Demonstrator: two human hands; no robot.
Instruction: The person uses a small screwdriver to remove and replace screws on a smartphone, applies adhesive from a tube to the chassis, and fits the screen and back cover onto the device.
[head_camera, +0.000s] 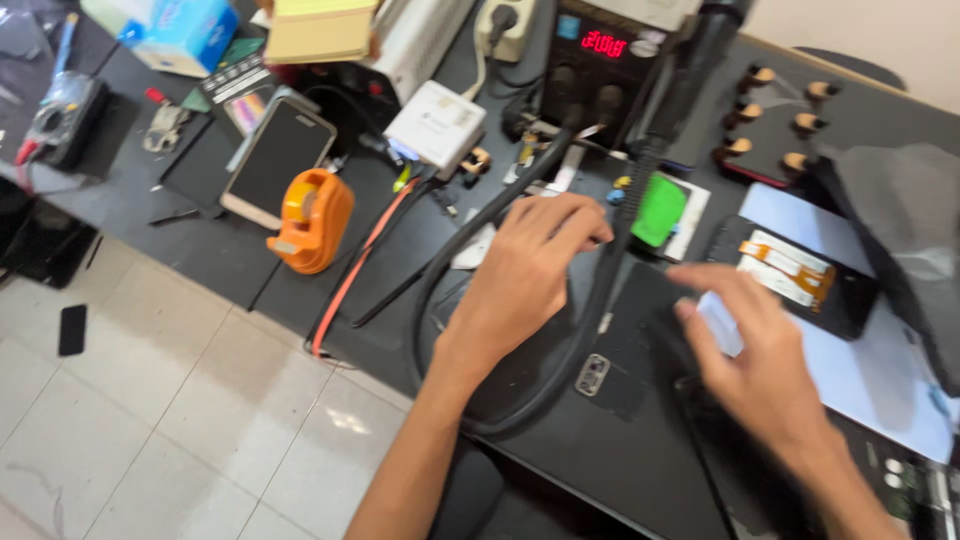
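Just beside right hand (755, 350) (blurred): black phone (640, 345)

Two bare forearms come up from the lower edge of the view over the black worktop (250, 260), and nothing is worn on either. The left hand (525, 275) shows no ring, no glove and no watch or band at the wrist; its forearm is lean and uncovered as far as it can be seen, with no sleeve in view. The right hand (755, 355) is blurred, so fine detail cannot be made out, but it too looks ungloved, with a bare wrist and forearm.
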